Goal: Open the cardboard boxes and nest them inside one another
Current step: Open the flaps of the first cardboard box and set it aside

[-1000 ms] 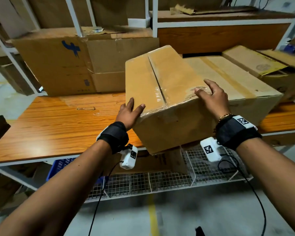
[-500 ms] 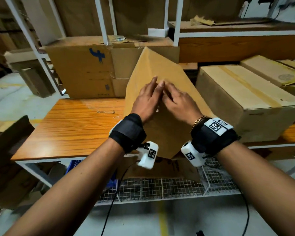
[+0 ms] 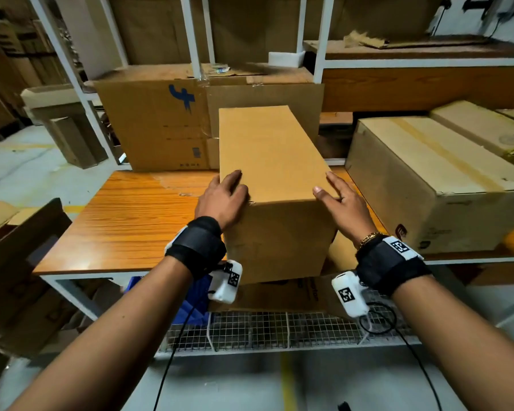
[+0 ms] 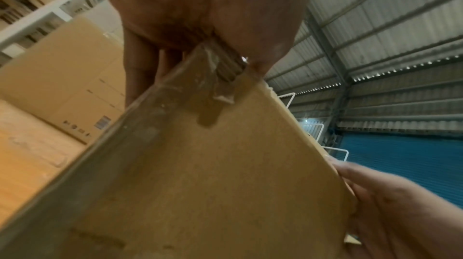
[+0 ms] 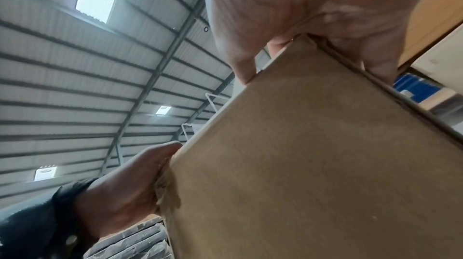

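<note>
Wooden table (image 3: 125, 229), cardboard box (image 3: 272, 155) upright, left hand (image 3: 221, 198) and right hand (image 3: 343, 203) gripping its near top corners.

The head camera looked down at the cardboard box (image 3: 273, 161); both wrist cameras looked up its near face from close below.

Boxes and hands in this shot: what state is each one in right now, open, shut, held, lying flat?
Held box: closed, gripped at its near top corners, near end past the table edge.
Left hand: holds the box's left corner, fingers down its side.
Right hand: holds the right corner.
Taped box: sealed, flat on the table.
Blue-marked box: closed, upright at the back.
</note>
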